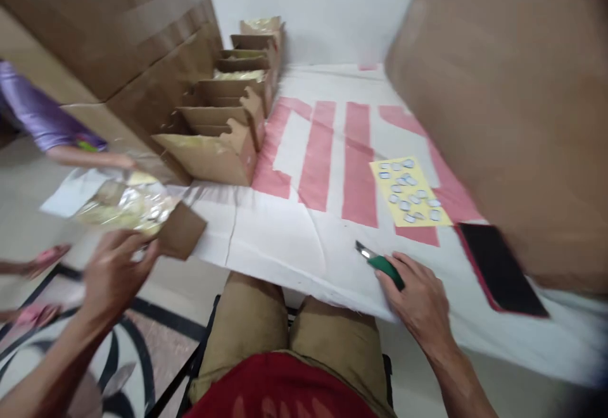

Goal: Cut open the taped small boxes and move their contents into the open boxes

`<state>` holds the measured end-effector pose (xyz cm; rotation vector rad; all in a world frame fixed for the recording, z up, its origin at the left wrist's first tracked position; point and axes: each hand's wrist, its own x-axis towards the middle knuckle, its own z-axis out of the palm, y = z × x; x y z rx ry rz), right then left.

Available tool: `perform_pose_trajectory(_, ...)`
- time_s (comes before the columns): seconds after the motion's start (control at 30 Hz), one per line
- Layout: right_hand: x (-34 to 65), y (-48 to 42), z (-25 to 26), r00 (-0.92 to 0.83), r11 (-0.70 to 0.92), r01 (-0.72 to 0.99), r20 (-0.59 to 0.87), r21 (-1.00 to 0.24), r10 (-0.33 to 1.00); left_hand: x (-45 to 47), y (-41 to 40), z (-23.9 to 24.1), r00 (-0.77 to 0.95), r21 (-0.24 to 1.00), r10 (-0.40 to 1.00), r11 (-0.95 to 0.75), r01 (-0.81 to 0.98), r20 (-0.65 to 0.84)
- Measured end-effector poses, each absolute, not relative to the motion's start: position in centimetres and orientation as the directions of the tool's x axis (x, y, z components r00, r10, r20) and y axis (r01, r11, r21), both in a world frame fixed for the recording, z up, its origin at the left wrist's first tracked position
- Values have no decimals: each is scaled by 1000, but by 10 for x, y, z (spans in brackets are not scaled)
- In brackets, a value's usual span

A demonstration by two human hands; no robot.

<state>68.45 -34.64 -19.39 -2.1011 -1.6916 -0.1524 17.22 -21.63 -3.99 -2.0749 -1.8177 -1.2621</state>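
Note:
At the table's left front corner, my left hand [116,266] pinches a bundle of shiny clear plastic packets [126,206]. A brown cardboard flap or small box side [183,229] sticks out at the bundle's right end; I cannot tell how the two join. Another person's hand [121,162] reaches to the far side of the same bundle. My right hand [418,294] is closed around a green utility knife [387,271], its blade pointing left over the white cloth. Beyond the knife lies a yellow sheet [411,193] bearing several small pale stickers.
Several open cardboard boxes [213,152], some holding packets, stand in a row at the left. Large cartons [156,38] are stacked behind them. A big carton [484,120] rises at the right, beside a black phone-like slab with red edges [503,269]. The cloth [270,234] has red markings.

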Motion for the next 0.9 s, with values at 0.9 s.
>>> perform_pose_trajectory(0.9,679,-339,-140,376,-127,765,278,-631,884,233,-262,-59,-235,536,694,-253,805,681)
